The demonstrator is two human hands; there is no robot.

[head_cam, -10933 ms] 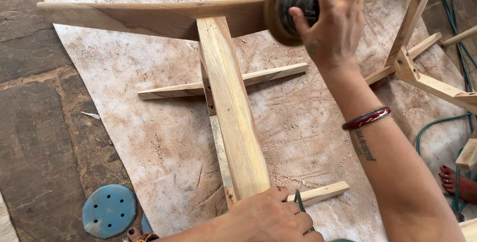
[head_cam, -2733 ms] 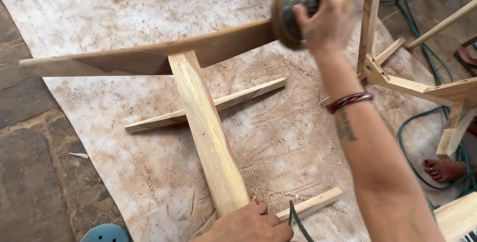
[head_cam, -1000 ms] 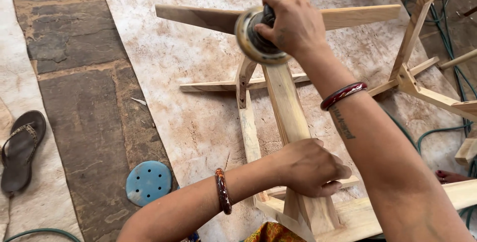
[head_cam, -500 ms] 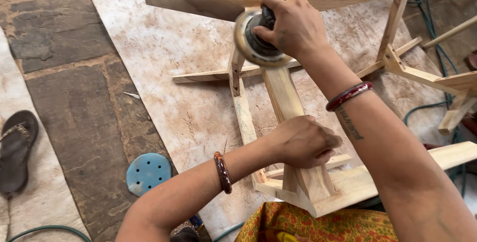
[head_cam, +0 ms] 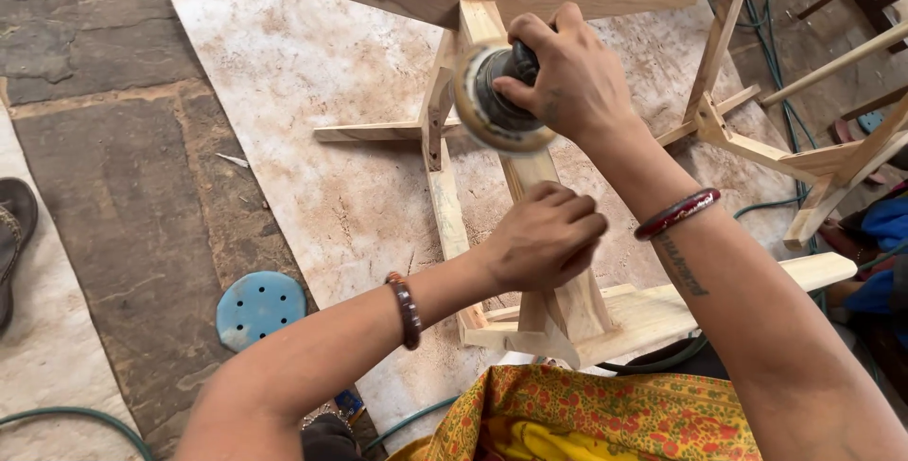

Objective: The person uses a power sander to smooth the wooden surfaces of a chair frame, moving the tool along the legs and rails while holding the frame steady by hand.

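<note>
While the right hand [head_cam: 567, 73] wraps its grip tight on the disc sander [head_cam: 497, 100], the wooden rail [head_cam: 530, 177] runs lengthwise beneath, toward the left hand [head_cam: 544, 234] clenched lower down; disc contact probably edgewise.

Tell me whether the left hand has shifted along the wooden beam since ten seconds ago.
Yes. The left hand now grips the wooden beam partway up, nearer the sander; earlier it held the beam's near end by the short crosspiece.

Bare arms w/ red bangle [head_cam: 677, 214], brown bangle [head_cam: 406, 310], forearm tattoo [head_cam: 678, 264].
</note>
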